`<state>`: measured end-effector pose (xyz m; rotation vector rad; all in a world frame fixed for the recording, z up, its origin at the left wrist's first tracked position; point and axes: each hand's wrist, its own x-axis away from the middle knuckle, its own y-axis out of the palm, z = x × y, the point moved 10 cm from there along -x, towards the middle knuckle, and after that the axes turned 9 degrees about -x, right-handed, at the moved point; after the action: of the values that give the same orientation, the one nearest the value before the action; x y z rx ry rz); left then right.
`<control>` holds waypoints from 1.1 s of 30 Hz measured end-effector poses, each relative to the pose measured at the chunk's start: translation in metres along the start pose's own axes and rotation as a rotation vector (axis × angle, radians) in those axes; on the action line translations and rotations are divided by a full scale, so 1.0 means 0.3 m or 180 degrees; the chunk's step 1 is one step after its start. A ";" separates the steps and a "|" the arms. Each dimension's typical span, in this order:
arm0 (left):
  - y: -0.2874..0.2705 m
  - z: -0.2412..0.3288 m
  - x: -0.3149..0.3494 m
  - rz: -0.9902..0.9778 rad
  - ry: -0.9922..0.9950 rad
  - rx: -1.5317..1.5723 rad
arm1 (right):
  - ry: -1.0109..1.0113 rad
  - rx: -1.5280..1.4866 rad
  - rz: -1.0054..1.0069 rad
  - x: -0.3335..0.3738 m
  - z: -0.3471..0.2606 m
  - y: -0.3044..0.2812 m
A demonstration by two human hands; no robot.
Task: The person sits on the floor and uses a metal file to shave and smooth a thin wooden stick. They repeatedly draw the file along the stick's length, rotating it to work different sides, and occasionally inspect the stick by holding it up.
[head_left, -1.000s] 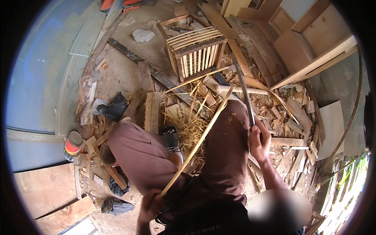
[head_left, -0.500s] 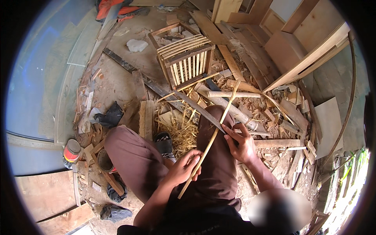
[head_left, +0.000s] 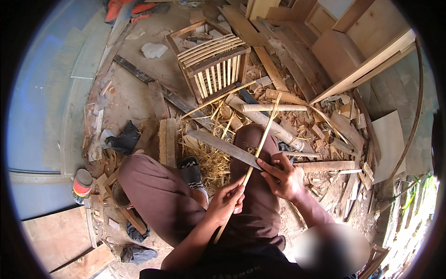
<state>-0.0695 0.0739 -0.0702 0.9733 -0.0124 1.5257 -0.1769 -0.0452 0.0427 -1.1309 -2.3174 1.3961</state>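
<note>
My left hand (head_left: pixel 226 201) is closed around the lower part of a thin pale bamboo strip (head_left: pixel 265 132), which slants up and away over my right thigh. In my right hand (head_left: pixel 282 176) is a long grey-bladed knife (head_left: pixel 222 146), gripped near the thigh, its blade pointing far left. The blade crosses the strip just above my left hand, with the right thumb and fingers close to the crossing. A small curl of shaving shows at the strip there. The knife's handle is hidden by my right hand.
Beyond my knees stands a wooden frame with pale slats (head_left: pixel 214 50). Yellow shavings (head_left: pixel 211 165) pile up between my legs beside a sandalled foot (head_left: pixel 190 171). A bamboo pole (head_left: pixel 272 122) and offcuts lie at right. Paint cans (head_left: pixel 82 182) stand at left, near a glass sheet (head_left: pixel 42 116).
The knife blade has swung, its tip moving left and nearer to me. My left hand has shifted slightly right and sits closer to the blade along the strip.
</note>
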 end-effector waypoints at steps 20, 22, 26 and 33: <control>-0.198 0.093 0.192 0.0589 0.0609 -0.1913 | 0.0038 0.0156 0.0016 -0.061 -0.001 0.070; -0.203 0.099 0.214 0.0582 0.0553 -0.1971 | -0.0002 0.0120 0.0021 -0.065 -0.001 0.073; -0.208 0.121 0.279 0.0648 0.0611 -0.2150 | -0.0001 0.0055 0.0039 -0.069 -0.002 0.074; -0.231 0.129 0.370 0.0813 0.0423 -0.2437 | 0.0060 -0.0055 0.0122 -0.065 0.007 0.057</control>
<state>0.0226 0.1600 -0.0181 0.2610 -0.6021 1.6186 -0.1563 -0.0559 0.0313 -1.1943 -2.3109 1.3751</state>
